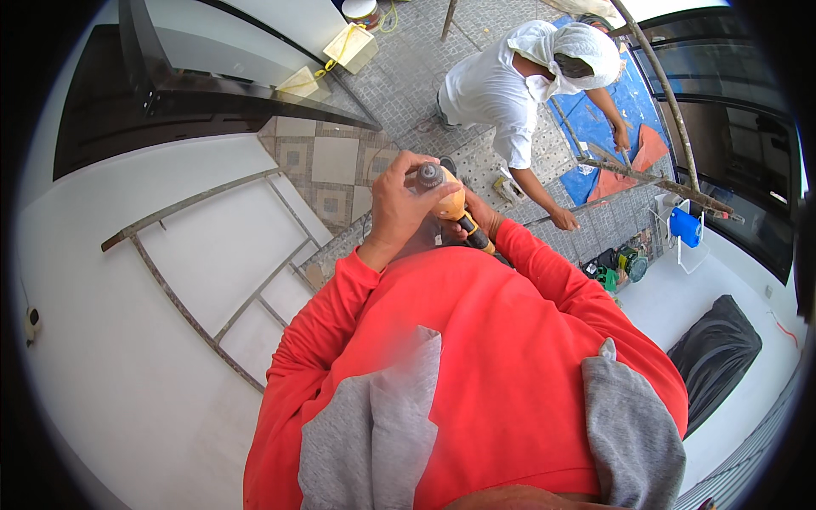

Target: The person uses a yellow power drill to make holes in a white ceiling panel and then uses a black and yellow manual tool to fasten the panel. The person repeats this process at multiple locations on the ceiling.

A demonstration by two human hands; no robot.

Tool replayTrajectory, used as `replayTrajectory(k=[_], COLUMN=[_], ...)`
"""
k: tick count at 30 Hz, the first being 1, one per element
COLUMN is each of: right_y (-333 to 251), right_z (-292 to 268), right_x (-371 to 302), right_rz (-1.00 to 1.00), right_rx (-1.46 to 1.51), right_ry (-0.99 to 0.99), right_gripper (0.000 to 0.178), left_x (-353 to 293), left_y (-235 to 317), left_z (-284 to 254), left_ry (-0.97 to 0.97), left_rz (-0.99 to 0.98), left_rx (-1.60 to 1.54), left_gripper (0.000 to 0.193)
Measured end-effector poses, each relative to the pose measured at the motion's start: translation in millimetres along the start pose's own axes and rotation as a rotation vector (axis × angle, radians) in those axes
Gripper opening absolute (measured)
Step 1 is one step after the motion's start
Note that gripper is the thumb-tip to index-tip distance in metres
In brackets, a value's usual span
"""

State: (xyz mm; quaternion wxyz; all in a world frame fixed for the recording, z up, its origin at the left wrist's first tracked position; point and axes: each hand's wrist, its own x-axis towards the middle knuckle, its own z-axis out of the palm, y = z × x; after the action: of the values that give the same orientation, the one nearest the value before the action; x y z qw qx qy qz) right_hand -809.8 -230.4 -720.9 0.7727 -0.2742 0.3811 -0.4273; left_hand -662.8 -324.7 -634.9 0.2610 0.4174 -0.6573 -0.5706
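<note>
A yellow and black power drill (pixel 450 206) is held close in front of my chest, its grey chuck (pixel 430 176) pointing up toward me. My left hand (pixel 396 200) has its fingers curled round the chuck end. Lower on the tool, my right hand (pixel 483 217) is wrapped about its body, beside the yellow and black striped part (pixel 476 234). The drill itself hides part of the right fingers. Whether a bit sits in the chuck cannot be made out.
A co-worker (pixel 497 93) in white bends over a blue sheet (pixel 620 110) ahead right, near wooden poles (pixel 671 110). A metal frame (pixel 183 331) leans at left. Green and black tools (pixel 625 263) and a blue container (pixel 685 227) stand at right.
</note>
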Motion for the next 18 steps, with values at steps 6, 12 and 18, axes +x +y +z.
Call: replayTrajectory(k=[6,12,18], right_y=[-20,-27,17], right_z=[12,14,-7], right_x=[-1,-1,1], right_rz=[-0.049,-0.091,0.006], right_rx=[-0.07,-0.164,-0.013], right_ry=[-0.033,-0.069,-0.071], right_gripper=[0.078,0.074,0.073], left_x=[0,2,3], left_y=[1,-3,1], left_z=[1,6,3], left_ry=[0.015,0.105,0.084], left_rz=[-0.028,0.006,0.007], left_rx=[0.12,0.166,0.275], left_gripper=[0.038,0.052,0.044])
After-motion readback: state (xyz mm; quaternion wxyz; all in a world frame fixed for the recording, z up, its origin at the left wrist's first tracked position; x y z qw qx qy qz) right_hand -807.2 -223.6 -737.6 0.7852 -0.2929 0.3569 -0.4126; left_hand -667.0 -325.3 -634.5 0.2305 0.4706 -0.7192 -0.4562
